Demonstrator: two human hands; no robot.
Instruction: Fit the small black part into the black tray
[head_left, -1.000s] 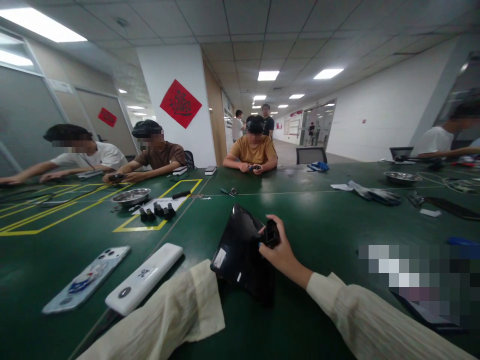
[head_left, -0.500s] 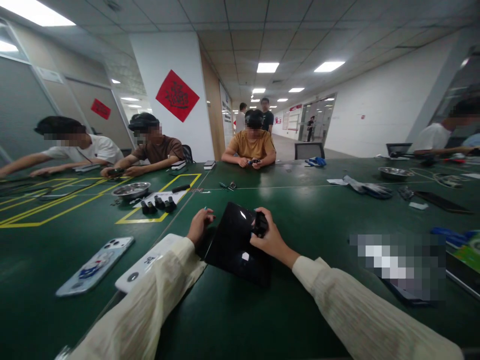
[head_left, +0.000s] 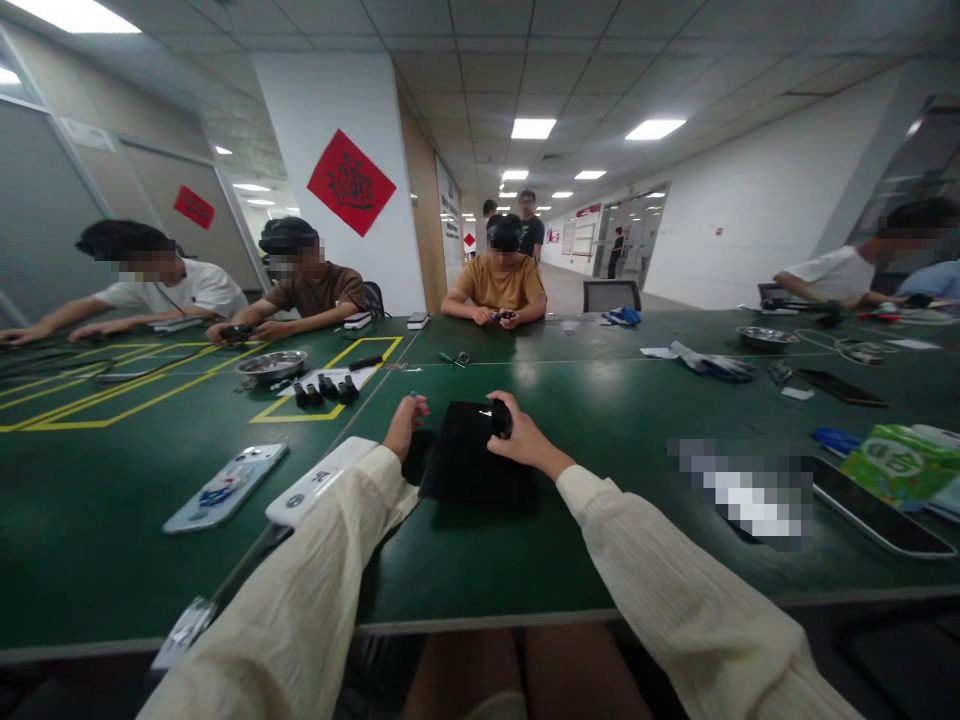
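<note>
My right hand [head_left: 523,440] grips a small black part [head_left: 500,418] between thumb and fingers; its exact kind is not clear. The part is over the upper right of a dark, flat rectangular panel [head_left: 469,475] in front of me. I cannot tell whether the part touches the panel. To the left of the panel, my left hand [head_left: 403,428] is closed with its fingers curled. Whatever its fingertips might pinch is too small to make out. Beside my left forearm lie a white device with a digit display [head_left: 319,482] and a phone in a patterned case [head_left: 225,487].
Several black cylindrical pieces [head_left: 326,390] stand on paper near a metal bowl [head_left: 271,364]. Small tools [head_left: 455,358] lie further ahead. On the right are a dark phone [head_left: 881,507], a green packet [head_left: 889,465] and gloves [head_left: 712,361]. Other people sit around the green table [head_left: 600,560].
The view has tipped down, showing the table's near edge and my lap. My right hand stays closed on the black part. The panel's bright reflections have mostly gone.
</note>
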